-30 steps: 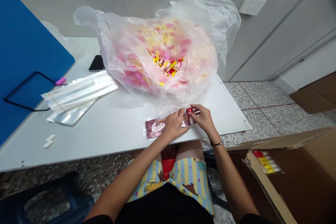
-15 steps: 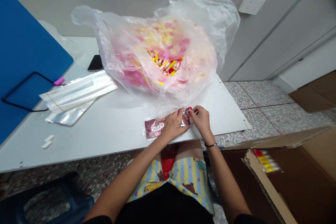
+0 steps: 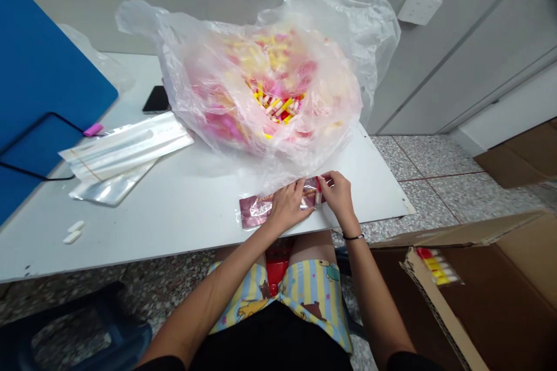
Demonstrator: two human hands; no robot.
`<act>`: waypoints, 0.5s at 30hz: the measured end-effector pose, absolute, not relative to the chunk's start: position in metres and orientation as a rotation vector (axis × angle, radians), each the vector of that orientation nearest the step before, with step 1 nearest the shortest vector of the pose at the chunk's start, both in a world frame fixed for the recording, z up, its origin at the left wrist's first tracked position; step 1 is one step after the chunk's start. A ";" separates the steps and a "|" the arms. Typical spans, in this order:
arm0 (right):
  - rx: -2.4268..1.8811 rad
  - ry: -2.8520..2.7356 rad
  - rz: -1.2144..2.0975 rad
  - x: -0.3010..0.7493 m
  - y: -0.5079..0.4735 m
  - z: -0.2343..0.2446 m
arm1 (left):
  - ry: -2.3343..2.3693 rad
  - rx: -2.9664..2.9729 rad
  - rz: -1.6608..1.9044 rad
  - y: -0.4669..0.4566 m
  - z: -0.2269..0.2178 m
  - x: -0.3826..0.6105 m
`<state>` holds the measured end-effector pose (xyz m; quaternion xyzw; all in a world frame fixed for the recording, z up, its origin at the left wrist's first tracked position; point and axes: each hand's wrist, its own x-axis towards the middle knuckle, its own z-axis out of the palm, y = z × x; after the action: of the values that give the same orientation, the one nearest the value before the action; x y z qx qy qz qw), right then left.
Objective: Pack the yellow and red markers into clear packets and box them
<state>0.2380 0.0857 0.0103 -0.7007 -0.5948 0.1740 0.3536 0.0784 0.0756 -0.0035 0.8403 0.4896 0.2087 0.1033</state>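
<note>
White table [image 3: 183,208]: left hand [image 3: 287,206] still flat on maroon pouch [image 3: 255,211], right hand [image 3: 338,196] pinching its end.

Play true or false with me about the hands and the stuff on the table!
1. The left hand lies flat on a pink packet on the white table. True.
2. The clear bag is full of blue balls. False: it holds small pink, yellow and red pieces.
3. The right hand is at the packet's right end. True.
4. The black phone lies in the cardboard box. False: it lies on the table, left of the bag.
</note>
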 end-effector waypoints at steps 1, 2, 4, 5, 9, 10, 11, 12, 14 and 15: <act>-1.801 -1.569 0.468 0.238 0.086 0.011 | 1.442 2.479 0.614 0.076 -0.004 0.078; -1.798 -1.606 0.483 0.238 0.086 0.012 | 1.438 2.479 0.612 0.076 -0.004 0.078; -1.825 -1.664 0.501 0.237 0.087 0.015 | 1.430 2.476 0.608 0.076 -0.004 0.078; -1.854 -1.680 0.506 0.236 0.087 0.017 | 1.427 2.474 0.607 0.075 -0.004 0.078; -1.969 -1.710 0.552 0.232 0.088 0.024 | 1.425 2.459 0.592 0.075 -0.003 0.078; -1.992 -1.722 0.575 0.232 0.088 0.025 | 1.423 2.456 0.584 0.075 -0.003 0.078; -2.011 -1.733 0.603 0.231 0.088 0.026 | 1.422 2.453 0.574 0.075 -0.002 0.078; -2.024 -1.741 0.634 0.231 0.088 0.027 | 1.421 2.452 0.566 0.075 -0.001 0.078; -2.025 -1.741 0.690 0.231 0.089 0.028 | 1.418 2.451 0.559 0.075 0.000 0.078; -2.016 -1.729 0.713 0.231 0.090 0.028 | 1.414 2.451 0.560 0.075 0.000 0.078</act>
<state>0.2314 0.0900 0.0280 -0.7190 -0.6168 0.2545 0.1946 0.0776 0.0755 0.0001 0.8427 0.4863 0.1924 0.1282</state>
